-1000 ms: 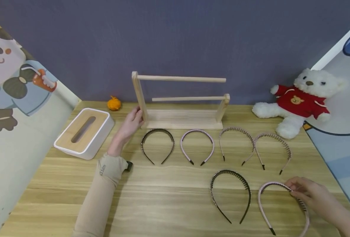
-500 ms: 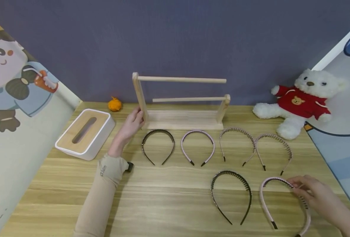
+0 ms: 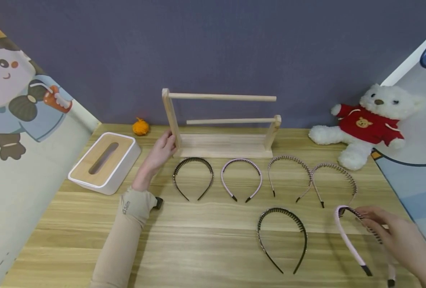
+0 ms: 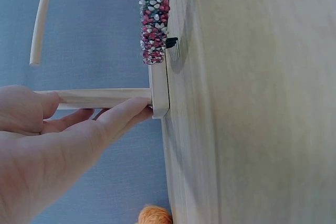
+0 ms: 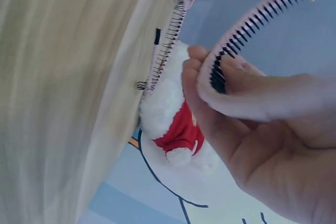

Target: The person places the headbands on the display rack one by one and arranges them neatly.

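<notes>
My left hand grips the left post of a wooden two-bar rack; in the left wrist view, thumb and fingers lie on either side of the post. At the right, my right hand pinches a pink toothed headband, tilted and raised off the table. Its black teeth show in the right wrist view. A black headband lies left of it. In front of the rack lie another black headband, a pink one and two thin pinkish ones that overlap.
A white tissue box with a wooden lid stands left of my left forearm. An orange fuzzy ball sits behind it. A white teddy bear in a red top leans at the back right. The wall is behind the rack.
My right hand has lifted the pink headband off the table and turned it, shifting it slightly to the right. My left hand keeps its hold on the rack post.
</notes>
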Demonstrator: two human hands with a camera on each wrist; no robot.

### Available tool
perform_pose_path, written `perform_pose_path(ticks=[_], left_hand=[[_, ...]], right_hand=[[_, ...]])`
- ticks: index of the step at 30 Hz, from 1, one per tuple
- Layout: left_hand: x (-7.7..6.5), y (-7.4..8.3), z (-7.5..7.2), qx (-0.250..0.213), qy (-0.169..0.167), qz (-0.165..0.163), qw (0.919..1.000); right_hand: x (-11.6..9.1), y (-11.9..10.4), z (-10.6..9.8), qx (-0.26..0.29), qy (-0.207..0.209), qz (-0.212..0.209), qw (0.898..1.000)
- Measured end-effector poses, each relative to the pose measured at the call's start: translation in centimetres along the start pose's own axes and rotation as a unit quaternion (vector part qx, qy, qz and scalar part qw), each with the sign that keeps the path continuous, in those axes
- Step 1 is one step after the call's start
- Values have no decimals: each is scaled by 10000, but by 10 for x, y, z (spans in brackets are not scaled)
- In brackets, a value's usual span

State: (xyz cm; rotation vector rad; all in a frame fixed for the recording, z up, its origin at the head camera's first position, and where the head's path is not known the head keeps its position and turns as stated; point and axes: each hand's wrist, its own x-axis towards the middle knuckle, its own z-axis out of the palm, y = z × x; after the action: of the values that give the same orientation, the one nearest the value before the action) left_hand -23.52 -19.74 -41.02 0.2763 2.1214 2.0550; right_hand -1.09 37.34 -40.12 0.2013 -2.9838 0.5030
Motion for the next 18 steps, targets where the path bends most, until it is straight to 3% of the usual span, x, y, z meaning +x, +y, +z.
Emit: perform_pose_path(ticks=[6,13,18], left_hand=[[0,0,-1,30,-16,-5,10000],[-1,2,-2,125,-29,-45,9999],[0,1,-2,114,-42,-119,9999]], right_hand=[[1,-11,-10,103,542,-93,9984],[6,-19,-20,152,432,216,9987],[5,-23,-22,294,625,119,9975]])
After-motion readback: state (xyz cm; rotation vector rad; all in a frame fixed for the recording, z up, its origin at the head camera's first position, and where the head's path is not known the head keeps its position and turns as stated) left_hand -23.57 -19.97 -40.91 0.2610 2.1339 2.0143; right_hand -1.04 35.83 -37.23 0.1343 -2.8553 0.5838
